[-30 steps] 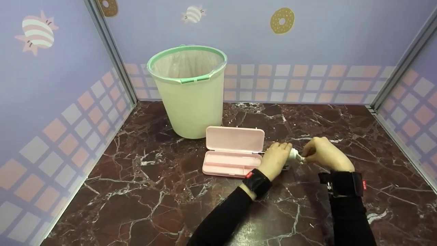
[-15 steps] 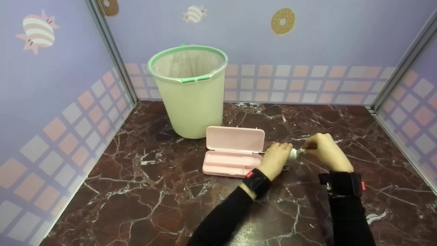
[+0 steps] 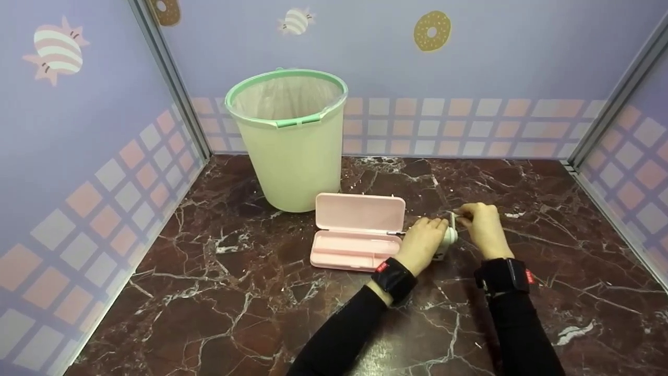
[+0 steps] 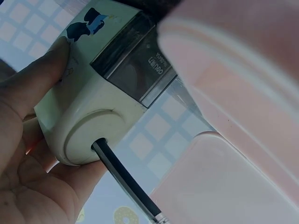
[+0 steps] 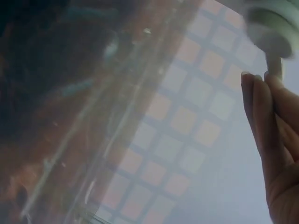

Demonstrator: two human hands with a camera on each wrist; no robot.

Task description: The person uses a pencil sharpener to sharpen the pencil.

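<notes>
My left hand [image 3: 422, 243] grips a white crank pencil sharpener [image 4: 77, 100], its thumb on the printed side and its fingers underneath. The sharpener has a dark, see-through shavings drawer [image 4: 140, 65]. A black pencil with a silvery end [image 4: 125, 176] sticks out of the round hole in its front, pointing towards the pink pencil case [image 3: 339, 244]. At the opposite end, my right hand [image 3: 484, 230] pinches the sharpener's crank handle [image 5: 274, 65] between thumb and fingertips. In the head view the left hand hides most of the sharpener.
The pencil case lies with its lid [image 3: 360, 213] raised, just left of the left hand. Behind it stands a pale green bin [image 3: 295, 162] with a liner. Patterned wall panels [image 3: 490, 62] enclose the dark marbled tabletop [image 3: 250, 308] at the back and sides.
My right hand has swung left and upward round the crank, and the handle now points up instead of out to the right. The left hand, the pencil and the case stay put.
</notes>
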